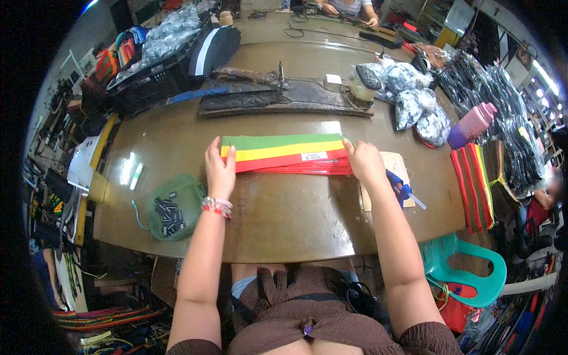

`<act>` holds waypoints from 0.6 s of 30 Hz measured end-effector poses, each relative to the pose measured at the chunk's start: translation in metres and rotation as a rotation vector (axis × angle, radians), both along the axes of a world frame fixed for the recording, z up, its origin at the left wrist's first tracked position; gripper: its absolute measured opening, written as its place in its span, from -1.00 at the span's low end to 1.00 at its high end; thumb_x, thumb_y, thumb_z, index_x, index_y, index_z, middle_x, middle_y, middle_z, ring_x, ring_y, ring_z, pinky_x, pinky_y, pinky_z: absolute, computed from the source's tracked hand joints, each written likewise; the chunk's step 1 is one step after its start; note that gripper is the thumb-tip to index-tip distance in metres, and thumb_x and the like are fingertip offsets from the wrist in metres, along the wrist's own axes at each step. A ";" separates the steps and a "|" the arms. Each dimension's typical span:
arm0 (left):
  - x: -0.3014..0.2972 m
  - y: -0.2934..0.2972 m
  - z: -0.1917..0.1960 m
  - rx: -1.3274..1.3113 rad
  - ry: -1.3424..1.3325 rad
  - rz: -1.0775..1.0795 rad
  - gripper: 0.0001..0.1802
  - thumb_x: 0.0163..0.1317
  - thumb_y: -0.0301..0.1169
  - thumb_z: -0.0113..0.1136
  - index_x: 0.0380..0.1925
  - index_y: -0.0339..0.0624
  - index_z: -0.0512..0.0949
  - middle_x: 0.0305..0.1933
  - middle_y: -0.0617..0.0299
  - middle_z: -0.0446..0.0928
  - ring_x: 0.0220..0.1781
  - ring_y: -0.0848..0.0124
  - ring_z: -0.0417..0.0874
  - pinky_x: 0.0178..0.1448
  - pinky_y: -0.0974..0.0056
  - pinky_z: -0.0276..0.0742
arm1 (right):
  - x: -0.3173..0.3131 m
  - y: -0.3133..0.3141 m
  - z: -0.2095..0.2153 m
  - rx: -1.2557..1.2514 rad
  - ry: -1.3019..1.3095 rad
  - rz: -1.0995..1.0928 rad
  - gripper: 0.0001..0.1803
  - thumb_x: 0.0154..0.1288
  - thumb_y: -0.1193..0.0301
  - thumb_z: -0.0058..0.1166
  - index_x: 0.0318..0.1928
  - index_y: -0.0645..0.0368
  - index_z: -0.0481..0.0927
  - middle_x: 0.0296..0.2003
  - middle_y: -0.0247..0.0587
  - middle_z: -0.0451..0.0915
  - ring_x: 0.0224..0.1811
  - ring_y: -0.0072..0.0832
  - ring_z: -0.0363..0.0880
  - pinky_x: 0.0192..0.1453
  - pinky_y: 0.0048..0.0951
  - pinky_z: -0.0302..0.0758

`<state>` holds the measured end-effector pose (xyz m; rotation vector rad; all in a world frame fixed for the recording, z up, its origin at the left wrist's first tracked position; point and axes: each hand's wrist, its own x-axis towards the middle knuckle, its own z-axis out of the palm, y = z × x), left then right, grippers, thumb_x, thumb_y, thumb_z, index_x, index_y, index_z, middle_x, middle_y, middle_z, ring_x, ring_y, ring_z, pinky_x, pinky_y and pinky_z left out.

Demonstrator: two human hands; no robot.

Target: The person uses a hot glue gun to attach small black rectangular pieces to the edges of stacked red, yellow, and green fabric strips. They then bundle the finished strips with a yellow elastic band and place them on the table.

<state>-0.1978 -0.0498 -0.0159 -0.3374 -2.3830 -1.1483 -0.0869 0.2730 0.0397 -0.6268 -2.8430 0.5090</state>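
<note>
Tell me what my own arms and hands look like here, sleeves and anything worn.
Your left hand and right hand wear no gloves. Red, white and pale beaded-looking bracelets circle the left wrist; no bracelet shows on the right. Your forearms are uncovered, and brown, crinkled-fabric short sleeves show at the upper arms.

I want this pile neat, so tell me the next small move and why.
Probably square the striped band over the red layers: the left hand and right hand hold its ends, and those layers stick out past its lower edge.
</note>
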 end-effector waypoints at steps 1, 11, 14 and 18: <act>-0.011 -0.004 0.000 0.008 -0.161 0.010 -0.45 0.38 -0.16 0.07 0.17 -0.41 0.38 0.20 -0.25 0.39 0.26 -0.05 0.41 0.34 0.05 0.31 | -0.005 0.005 0.001 -0.031 -0.097 -0.008 -0.38 0.43 -0.01 -0.12 -0.18 0.41 0.64 -0.01 0.36 0.55 0.06 0.06 0.55 0.16 -0.08 0.47; -0.017 0.013 0.016 -0.243 -0.384 -0.037 -0.19 0.14 0.00 0.32 0.17 -0.48 0.36 0.14 -0.36 0.45 0.22 -0.10 0.48 0.32 0.04 0.37 | -0.023 -0.025 -0.020 -0.169 0.097 -0.115 -0.28 0.31 -0.12 -0.02 -0.27 0.46 0.65 -0.28 0.33 0.63 -0.28 0.06 0.67 -0.03 -0.06 0.57; -0.012 -0.004 0.021 -0.012 -0.466 -0.228 -0.30 0.02 -0.15 0.47 0.03 -0.44 0.49 -0.02 -0.16 0.61 0.03 0.11 0.66 0.15 0.13 0.53 | 0.000 -0.018 -0.012 -0.530 0.069 -0.096 -0.46 0.25 0.08 0.16 -0.11 0.42 0.60 -0.25 0.12 0.66 -0.27 -0.15 0.66 -0.03 -0.18 0.57; 0.025 -0.025 0.025 0.338 -0.434 -0.474 -0.63 0.20 -0.45 0.31 -0.02 -0.36 0.49 0.00 0.12 0.59 0.01 0.40 0.58 0.13 0.30 0.48 | 0.039 -0.032 -0.017 -1.158 0.226 0.049 -0.53 0.24 0.39 0.25 0.09 0.40 0.49 -0.11 -0.09 0.65 -0.12 -0.45 0.60 0.09 -0.39 0.49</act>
